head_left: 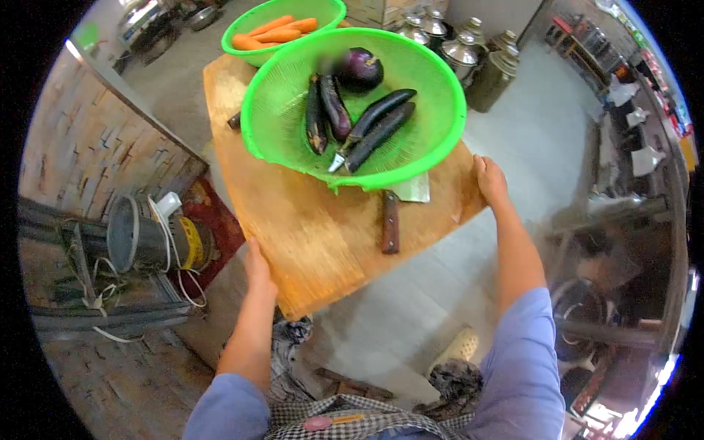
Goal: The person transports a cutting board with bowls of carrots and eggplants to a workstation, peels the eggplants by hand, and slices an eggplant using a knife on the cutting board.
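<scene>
A thick wooden cutting board (315, 242) spans the space between my two hands. At its near left edge my left hand (259, 270) grips the side, with the fingertips partly hidden. My right hand (490, 180) holds the right edge, its fingers partly out of sight beneath. On the board stands a large green mesh basket (282, 132) with several long dark eggplants (381, 136) and one round eggplant (361, 70). A cleaver (391, 224) lies partly under the basket, its dark wooden handle toward me. Behind is a smaller green basket (334, 13) of carrots (282, 33).
Several metal flasks (491, 73) stand on the floor behind the board. To the left are a grey bucket (136, 235), a white cable (170, 246) and a brick-patterned wall (110, 139). Dark shelving (623, 271) lines the right side. A dark handle (234, 121) shows at the board's left edge.
</scene>
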